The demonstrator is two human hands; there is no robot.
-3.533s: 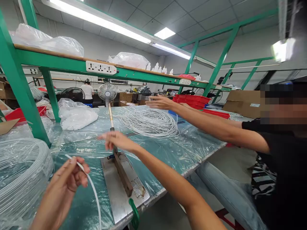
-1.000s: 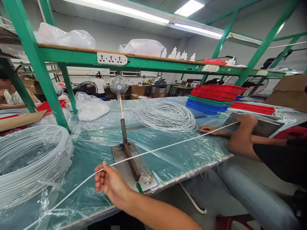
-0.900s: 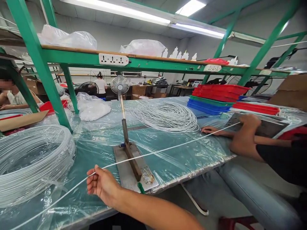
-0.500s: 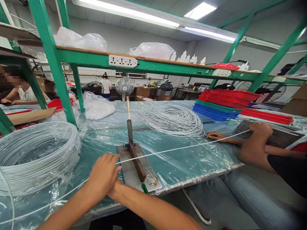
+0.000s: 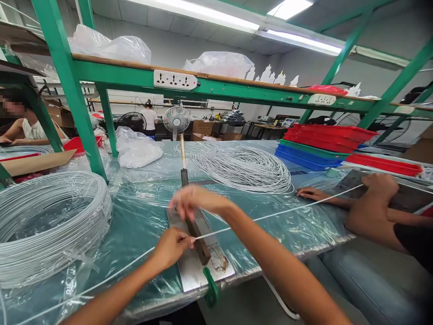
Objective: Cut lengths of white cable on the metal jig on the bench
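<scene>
A thin white cable is pinched in my left hand, fingers closed, beside the brown metal arm of a lever tool. The cable runs from the lower left, past the tool, up to a co-worker's hand at the right. My right hand, smeared by motion, hovers over the tool's lower lever with loose fingers apart and nothing visible in them. The tool's metal base plate lies at the table's front edge. A green handle hangs over that edge.
A wrapped coil of white cable sits at the left, and a looser coil lies behind the tool. Stacked red and blue trays stand at the back right. A co-worker's arm reaches in on the right. A green shelf frame crosses above.
My right hand has left its place against my left hand and moved up over the lever tool. My left hand has shifted slightly right and down with the cable. The view has shifted a little.
</scene>
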